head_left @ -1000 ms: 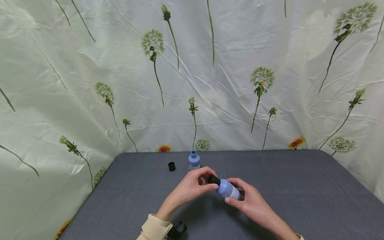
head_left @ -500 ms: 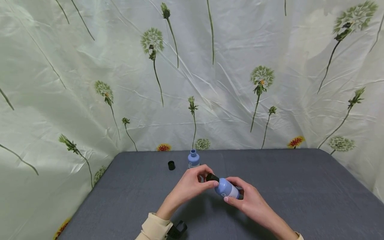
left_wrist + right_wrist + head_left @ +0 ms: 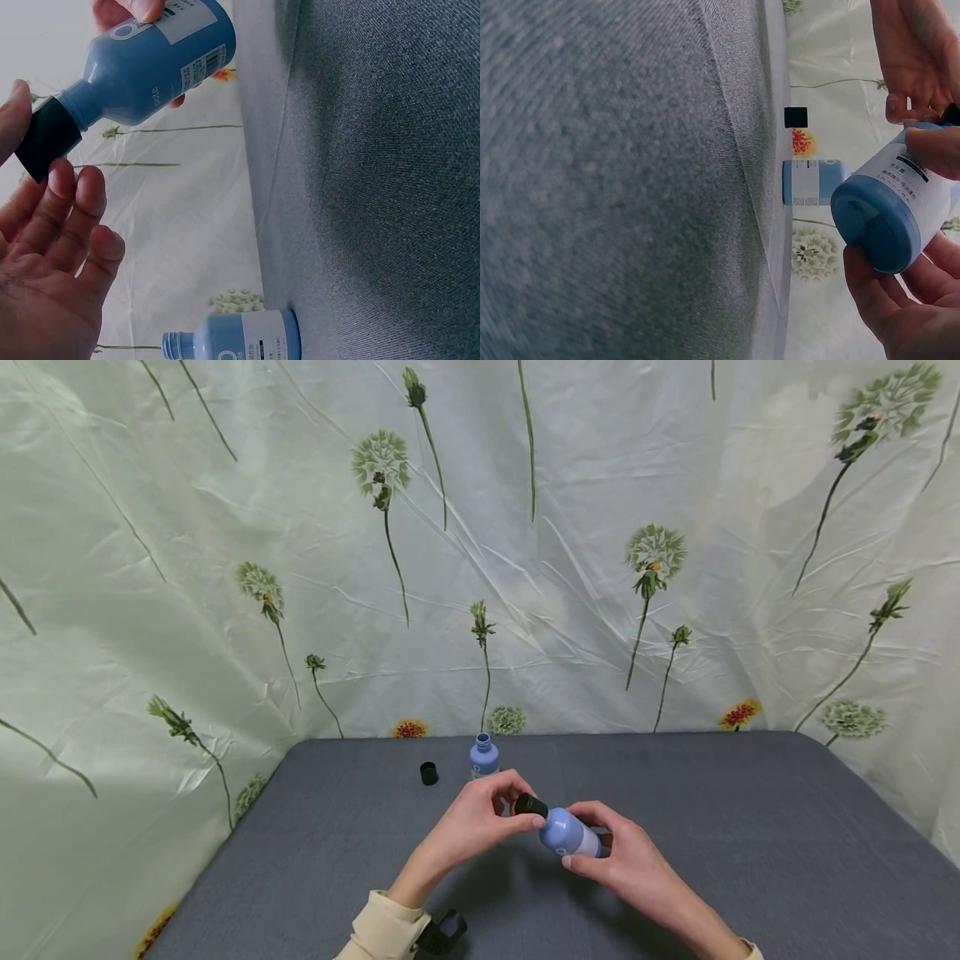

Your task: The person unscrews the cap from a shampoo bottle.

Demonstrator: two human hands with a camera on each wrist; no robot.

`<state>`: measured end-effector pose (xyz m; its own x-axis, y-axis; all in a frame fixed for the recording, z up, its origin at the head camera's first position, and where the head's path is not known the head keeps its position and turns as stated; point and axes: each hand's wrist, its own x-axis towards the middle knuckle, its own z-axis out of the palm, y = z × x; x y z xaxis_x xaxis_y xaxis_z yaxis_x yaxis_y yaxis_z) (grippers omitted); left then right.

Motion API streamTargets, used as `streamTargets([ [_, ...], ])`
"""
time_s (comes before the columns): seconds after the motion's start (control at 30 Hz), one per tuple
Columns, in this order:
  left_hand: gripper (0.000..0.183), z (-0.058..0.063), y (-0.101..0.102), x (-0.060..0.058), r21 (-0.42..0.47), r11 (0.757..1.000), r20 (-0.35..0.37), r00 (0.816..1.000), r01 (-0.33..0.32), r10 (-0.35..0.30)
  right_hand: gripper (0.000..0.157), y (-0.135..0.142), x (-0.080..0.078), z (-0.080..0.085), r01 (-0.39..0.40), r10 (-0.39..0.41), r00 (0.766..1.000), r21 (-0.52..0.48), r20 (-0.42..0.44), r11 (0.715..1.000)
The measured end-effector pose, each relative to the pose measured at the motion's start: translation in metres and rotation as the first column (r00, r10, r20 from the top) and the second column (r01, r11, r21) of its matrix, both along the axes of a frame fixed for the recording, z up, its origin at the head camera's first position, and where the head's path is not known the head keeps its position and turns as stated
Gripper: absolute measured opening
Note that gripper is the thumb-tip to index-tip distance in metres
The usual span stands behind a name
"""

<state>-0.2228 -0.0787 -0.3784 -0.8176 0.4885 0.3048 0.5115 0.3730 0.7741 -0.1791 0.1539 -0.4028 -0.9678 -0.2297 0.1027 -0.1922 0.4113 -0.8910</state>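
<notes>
My right hand (image 3: 633,864) grips a small blue bottle (image 3: 566,833) with a white label, fingers and thumb round its body. Tilted, it points its neck up and left, above the table. My left hand (image 3: 476,818) pinches a black cap (image 3: 49,136) between thumb and fingers at the bottle's mouth. Part of the blue neck shows between cap and shoulder in the left wrist view. From the right wrist view, the bottle's round base (image 3: 877,223) faces the camera. Behind the left hand a second blue bottle (image 3: 484,756) stands upright without a cap, its lower part hidden.
A loose black cap (image 3: 429,773) lies left of the standing bottle. A dark grey cloth covers the table (image 3: 720,835). Behind it hangs a pale curtain (image 3: 570,543) printed with flowers. A black wrist device (image 3: 442,933) sticks out beside the left cuff.
Both hands keep their hold on the cap and the bottle, with only slight shifts in position. The standing bottle and loose cap stay where they were.
</notes>
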Motion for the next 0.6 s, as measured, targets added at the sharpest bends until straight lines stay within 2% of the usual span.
streamTargets([
  [0.6, 0.021, 0.0011, -0.0049, -0.0001, 0.027, 0.997, 0.031, 0.997, 0.076, -0.077, 0.054, 0.0041, -0.0004, 0.0006, -0.003, 0.005, 0.999, 0.066, -0.035, 0.998],
])
